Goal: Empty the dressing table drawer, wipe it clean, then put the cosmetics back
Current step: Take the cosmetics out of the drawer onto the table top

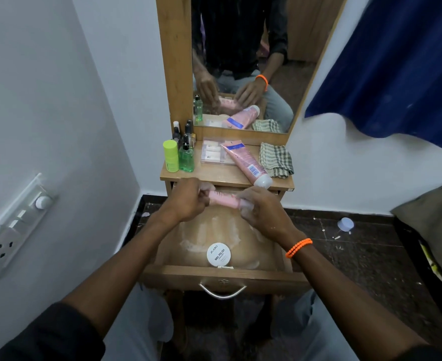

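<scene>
Over the open drawer (162, 256), nail-polish tin (219, 254) at 6 o'clock: 2 hands, left hand (188, 200) and right hand (260, 212), fingers curled, each pinching an end of a pink tube (223, 200).

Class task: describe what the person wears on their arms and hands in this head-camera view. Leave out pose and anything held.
Both forearms are bare, with dark sleeves pushed up near the elbows at the bottom of the frame. The right wrist carries an orange beaded bracelet wrapped in two strands. The left hand and right hand wear no gloves, and no rings or watch are visible.
</scene>
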